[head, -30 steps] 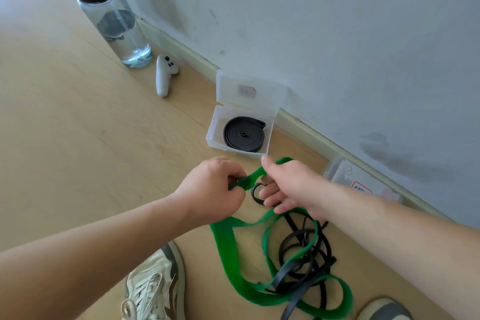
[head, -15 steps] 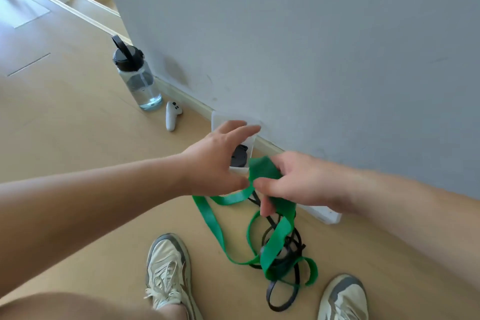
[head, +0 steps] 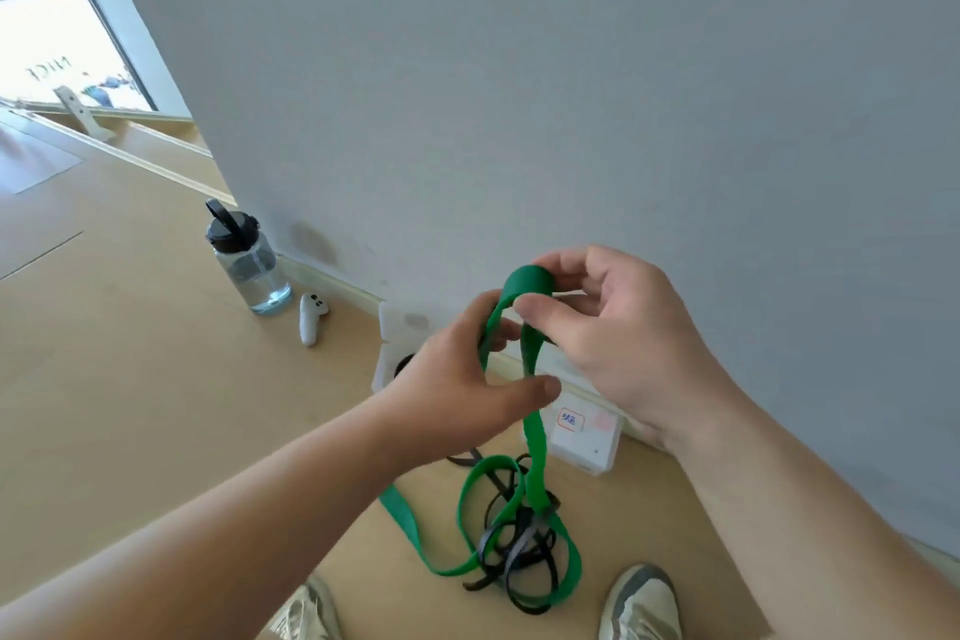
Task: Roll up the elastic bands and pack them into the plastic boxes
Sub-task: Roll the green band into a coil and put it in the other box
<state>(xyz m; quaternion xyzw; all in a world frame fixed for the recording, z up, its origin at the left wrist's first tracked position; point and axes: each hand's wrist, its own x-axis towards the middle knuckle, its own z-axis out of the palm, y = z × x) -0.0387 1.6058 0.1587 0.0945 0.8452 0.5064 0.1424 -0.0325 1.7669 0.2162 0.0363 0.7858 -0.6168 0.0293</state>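
We see a clear plastic water bottle (head: 249,260) with a black flip-up lid standing upright on the light wooden floor (head: 130,353), some water in its bottom. Just right of the bottle lies a small white handheld controller (head: 310,320). Behind the bottle rises a plain pale grey wall (head: 519,94) with a cream skirting board (head: 332,283) along its foot. Far behind and left of the bottle we see a bright glass pane (head: 62,57) bearing faint lettering.
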